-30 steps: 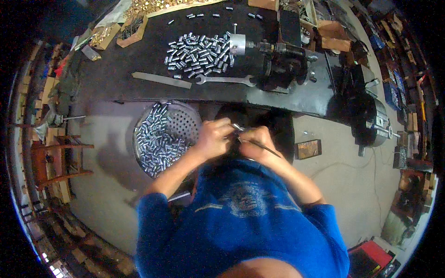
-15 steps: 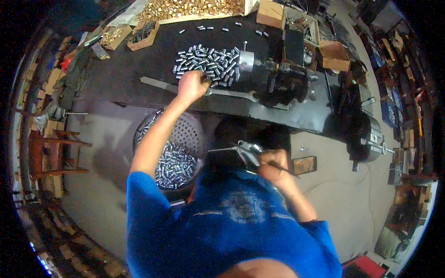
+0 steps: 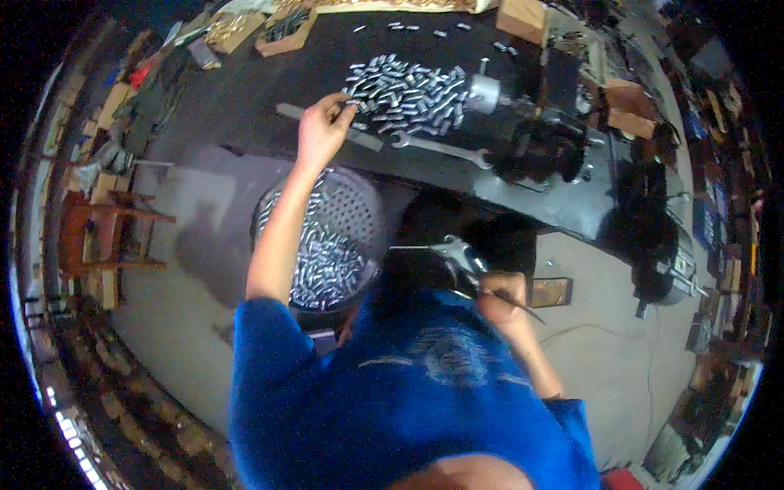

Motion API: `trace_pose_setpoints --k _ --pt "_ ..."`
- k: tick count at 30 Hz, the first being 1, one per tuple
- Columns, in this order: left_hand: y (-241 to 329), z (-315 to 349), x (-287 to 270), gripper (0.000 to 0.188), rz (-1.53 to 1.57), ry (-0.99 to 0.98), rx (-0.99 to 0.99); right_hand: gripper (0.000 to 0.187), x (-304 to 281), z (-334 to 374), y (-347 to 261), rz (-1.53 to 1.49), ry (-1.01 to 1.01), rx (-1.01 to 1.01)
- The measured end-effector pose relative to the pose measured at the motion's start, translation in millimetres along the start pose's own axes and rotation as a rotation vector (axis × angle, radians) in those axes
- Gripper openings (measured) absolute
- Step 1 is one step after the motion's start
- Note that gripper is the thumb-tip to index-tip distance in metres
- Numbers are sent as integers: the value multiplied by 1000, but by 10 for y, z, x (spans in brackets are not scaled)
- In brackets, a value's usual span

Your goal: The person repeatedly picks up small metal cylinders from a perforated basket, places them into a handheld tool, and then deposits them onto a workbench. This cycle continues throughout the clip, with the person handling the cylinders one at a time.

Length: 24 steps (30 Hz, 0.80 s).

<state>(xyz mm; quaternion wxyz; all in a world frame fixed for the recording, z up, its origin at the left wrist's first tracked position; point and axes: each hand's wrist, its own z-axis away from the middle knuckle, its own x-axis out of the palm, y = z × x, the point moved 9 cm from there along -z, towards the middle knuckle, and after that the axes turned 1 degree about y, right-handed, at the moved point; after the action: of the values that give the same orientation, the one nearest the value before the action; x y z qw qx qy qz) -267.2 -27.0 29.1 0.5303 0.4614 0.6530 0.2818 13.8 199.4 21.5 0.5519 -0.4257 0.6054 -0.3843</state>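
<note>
We noted a round basin [image 3: 351, 208] below the bench edge, its bottom pierced with holes. Small shiny metal pieces [image 3: 327, 265] lay heaped along its left and lower parts; the upper right part showed bare. The left forearm crossed over it and hid some of the load.

On the dark bench [image 3: 245, 90] we found a loose pile of the same sort of metal pieces, in no container. The left hand [image 3: 322, 129] was at the pile's left edge, thumb and fingers bent together at the tips. A bright piece showed there; we could not tell whether it was gripped.

The right hand [image 3: 502, 296], low and near the body, had its fingers closed around a silver gun-shaped tool [image 3: 460, 255], whose thin nozzle pointed left. A thin dark rod [image 3: 529, 312] stuck out from the same fist.

Far side of the bench: a cardboard box [image 3: 243, 39] held gold-coloured bits; next to it, a second box [image 3: 286, 47] held dark, slender pieces. A pale-edged tray [image 3: 400, 9] carried more gold-coloured bits, cut off by the view. We could not make out the contents of a small dark-rimmed box [image 3: 569, 291] on the floor.
</note>
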Motion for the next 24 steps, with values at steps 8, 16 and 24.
trace_pose_setpoints --k 8,16,24 --pt "-1834 1697 -328 32 -438 -358 -314 21 171 2 71 -22 -52 0" --pt "-2102 2075 268 24 -803 -584 -259 18 203 -15 68 97 -116 47" --pt "-2022 2059 250 22 -247 -490 -478 15 231 -13 2 59 -166 22"
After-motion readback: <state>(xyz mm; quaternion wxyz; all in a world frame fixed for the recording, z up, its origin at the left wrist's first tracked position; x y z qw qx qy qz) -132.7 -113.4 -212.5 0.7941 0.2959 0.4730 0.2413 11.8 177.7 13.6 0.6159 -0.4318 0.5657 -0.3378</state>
